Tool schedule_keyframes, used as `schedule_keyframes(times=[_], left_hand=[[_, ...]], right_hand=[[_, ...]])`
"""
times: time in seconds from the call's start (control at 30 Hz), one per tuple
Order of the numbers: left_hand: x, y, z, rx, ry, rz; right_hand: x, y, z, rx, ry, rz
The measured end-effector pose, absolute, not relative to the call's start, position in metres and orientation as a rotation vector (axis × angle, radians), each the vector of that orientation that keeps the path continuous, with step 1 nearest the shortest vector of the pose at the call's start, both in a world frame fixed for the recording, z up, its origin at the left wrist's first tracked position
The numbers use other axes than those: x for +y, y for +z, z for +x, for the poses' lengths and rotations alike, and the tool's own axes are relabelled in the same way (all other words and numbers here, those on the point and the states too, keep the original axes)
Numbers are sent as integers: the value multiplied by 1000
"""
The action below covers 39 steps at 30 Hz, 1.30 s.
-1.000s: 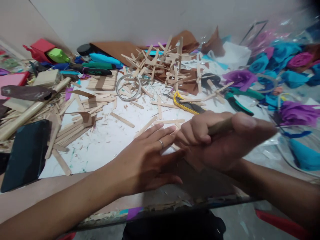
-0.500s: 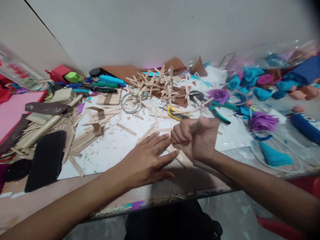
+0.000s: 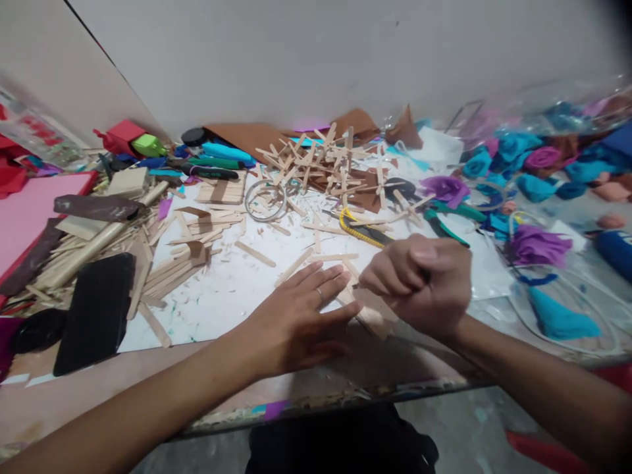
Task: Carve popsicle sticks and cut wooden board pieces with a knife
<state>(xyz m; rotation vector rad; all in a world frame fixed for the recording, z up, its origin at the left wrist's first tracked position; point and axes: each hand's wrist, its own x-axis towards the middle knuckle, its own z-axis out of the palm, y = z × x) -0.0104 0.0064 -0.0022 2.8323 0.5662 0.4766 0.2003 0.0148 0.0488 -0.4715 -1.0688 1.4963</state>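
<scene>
My left hand (image 3: 301,309), with a ring on one finger, is open over the near edge of the white paper (image 3: 217,309). Its fingertips reach the wooden craft sticks (image 3: 378,316) grouped in front of me. Just right of it, my right hand (image 3: 419,283) is closed in a fist above those sticks. A small dark tip shows at the fist's left side, but what the fingers hold is hidden. Behind the fist lies a yellow and black utility knife (image 3: 363,229). Loose craft sticks (image 3: 254,253) are scattered on the paper.
A tangled pile of craft sticks (image 3: 320,158) and a roll of tape (image 3: 265,201) lie further back. At left are a black phone (image 3: 93,316) and a brown wrapped bundle (image 3: 99,207). Green-handled pliers (image 3: 447,227), purple crepe paper (image 3: 540,245) and a blue piece (image 3: 563,313) lie at right.
My right hand has moved right, away from the left hand's fingertips, and stays closed. My left hand remains spread in nearly the same place. The view has shifted slightly.
</scene>
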Motion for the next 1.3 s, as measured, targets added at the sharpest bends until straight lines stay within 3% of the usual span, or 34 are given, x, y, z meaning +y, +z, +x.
schedule_keyframes(times=[0.2,0.37,0.87,1.17,1.3], left_hand=[[5,-2,-7,650,443,2876],[4,1,-8,619,375,2862],[6,6,-6,613,354,2850],[5,13,-6,611,401,2832],[5,6,-7,615,438,2832]], right_hand=[[22,56,189,-969,1553,-654],[15,55,191,-1009,1458,-625],[23,39,195,-971,1609,-518],[8,41,189,-1056,1416,-568],[5,64,192,-1041,1377,-539]])
